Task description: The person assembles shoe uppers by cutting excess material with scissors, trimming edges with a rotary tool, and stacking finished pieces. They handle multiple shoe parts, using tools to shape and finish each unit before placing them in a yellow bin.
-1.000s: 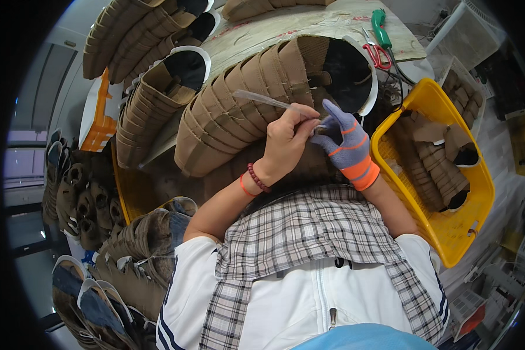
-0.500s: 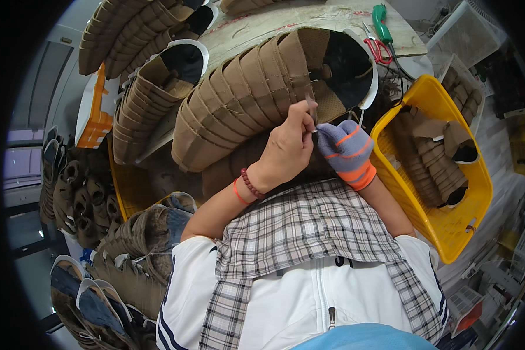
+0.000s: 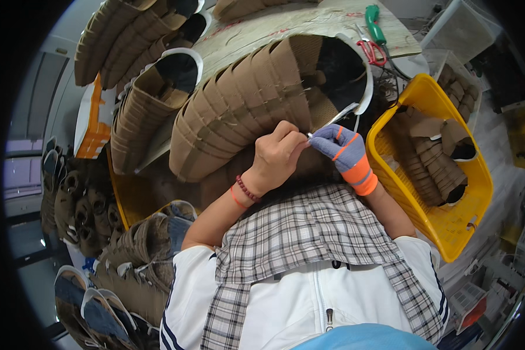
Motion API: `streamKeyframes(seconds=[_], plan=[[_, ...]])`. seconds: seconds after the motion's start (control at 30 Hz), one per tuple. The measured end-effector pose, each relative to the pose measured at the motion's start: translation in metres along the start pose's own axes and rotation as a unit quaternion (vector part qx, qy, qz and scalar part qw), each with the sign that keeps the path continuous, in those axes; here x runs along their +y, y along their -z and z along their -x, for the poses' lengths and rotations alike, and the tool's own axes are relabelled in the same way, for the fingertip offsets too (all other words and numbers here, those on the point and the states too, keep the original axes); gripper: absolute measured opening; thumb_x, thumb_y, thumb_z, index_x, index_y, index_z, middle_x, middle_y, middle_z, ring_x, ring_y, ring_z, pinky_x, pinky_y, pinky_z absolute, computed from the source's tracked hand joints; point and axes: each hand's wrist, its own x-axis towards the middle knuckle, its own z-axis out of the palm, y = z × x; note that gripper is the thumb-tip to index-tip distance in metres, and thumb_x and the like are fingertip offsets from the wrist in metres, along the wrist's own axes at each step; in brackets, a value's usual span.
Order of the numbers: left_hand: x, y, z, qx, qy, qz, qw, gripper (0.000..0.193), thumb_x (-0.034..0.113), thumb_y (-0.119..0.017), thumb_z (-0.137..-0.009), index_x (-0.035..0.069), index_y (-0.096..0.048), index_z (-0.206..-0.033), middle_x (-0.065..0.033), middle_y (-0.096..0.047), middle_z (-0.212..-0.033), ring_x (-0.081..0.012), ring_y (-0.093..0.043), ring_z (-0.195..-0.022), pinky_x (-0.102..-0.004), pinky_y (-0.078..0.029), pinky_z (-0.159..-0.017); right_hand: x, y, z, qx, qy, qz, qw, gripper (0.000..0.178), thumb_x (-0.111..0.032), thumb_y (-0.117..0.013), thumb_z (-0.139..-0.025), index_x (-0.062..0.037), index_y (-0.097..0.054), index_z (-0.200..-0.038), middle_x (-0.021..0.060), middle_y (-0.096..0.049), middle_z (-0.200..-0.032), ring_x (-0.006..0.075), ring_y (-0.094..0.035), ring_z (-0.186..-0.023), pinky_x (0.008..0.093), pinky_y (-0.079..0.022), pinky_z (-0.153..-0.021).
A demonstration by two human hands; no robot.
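Yellow plastic makes up the basket (image 3: 449, 236) at the person's right, where nested brown fabric pieces (image 3: 440, 166) lie at an angle. Beyond it, a pale crate (image 3: 478, 106) holds more brown pieces. At the left, another yellow container (image 3: 125, 198) is partly hidden, its contents too dark to tell.

The bare left hand (image 3: 278, 154) and the gloved right hand (image 3: 343, 149) meet at their fingertips, both pinching a small white piece (image 3: 310, 136). It sits just in front of a long brown stack (image 3: 239, 111), near the bench's edge. A pale narrow strip (image 3: 338, 116) slants up and right from the fingers.

One second ago that strip pointed left and the gloved fingers were spread; now they are bunched. The basket's load looks unchanged.
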Motion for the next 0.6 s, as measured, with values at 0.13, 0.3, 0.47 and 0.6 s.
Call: streamKeyframes(seconds=[0.13,0.3,0.47,0.6], plan=[[-0.004,0.022,-0.009,-0.126,-0.066,-0.087,0.986,0.011,0.002,-0.065,-0.072,0.003,-0.057,-0.078,-0.0081,-0.049,-0.078,-0.0241,-0.055,-0.064,-0.0324,-0.044,-0.052,-0.009,0.019,-0.020,0.091,0.189,0.190,0.959,0.007,-0.003,-0.072,-0.073,-0.0015,-0.065,-0.075,0.0088,-0.062,-0.067,0.0158,-0.058,-0.060,0.0265,-0.045,-0.055],[-0.008,0.037,-0.014,-0.252,-0.113,-0.081,0.958,0.009,0.004,-0.061,-0.071,0.005,-0.053,-0.075,-0.0077,-0.044,-0.076,-0.0236,-0.052,-0.064,-0.0338,-0.043,-0.054,-0.010,0.046,-0.031,0.054,0.202,0.270,0.940,0.012,-0.009,-0.075,-0.072,-0.0026,-0.064,-0.072,0.0109,-0.060,-0.064,0.0202,-0.059,-0.058,0.0313,-0.045,-0.053],[-0.007,0.059,-0.024,-0.292,-0.057,-0.042,0.954,0.008,0.003,-0.062,-0.071,0.005,-0.058,-0.078,-0.0063,-0.048,-0.078,-0.0230,-0.056,-0.066,-0.0329,-0.045,-0.055,-0.028,0.134,-0.104,0.099,0.095,0.162,0.977,0.015,-0.013,-0.065,-0.084,-0.0026,-0.066,-0.094,0.0070,-0.065,-0.084,0.0103,-0.059,-0.077,0.0242,-0.047,-0.071],[0.017,0.058,-0.047,-0.273,-0.062,-0.072,0.957,0.024,0.022,-0.068,-0.077,0.005,-0.056,-0.065,-0.0064,-0.048,-0.071,-0.0208,-0.052,-0.062,-0.0313,-0.043,-0.053,0.027,0.215,-0.213,0.255,0.110,0.542,0.793,0.032,-0.031,-0.058,-0.086,-0.0078,-0.062,-0.108,0.0187,-0.061,-0.107,0.0348,-0.059,-0.099,0.0389,-0.047,-0.086]])
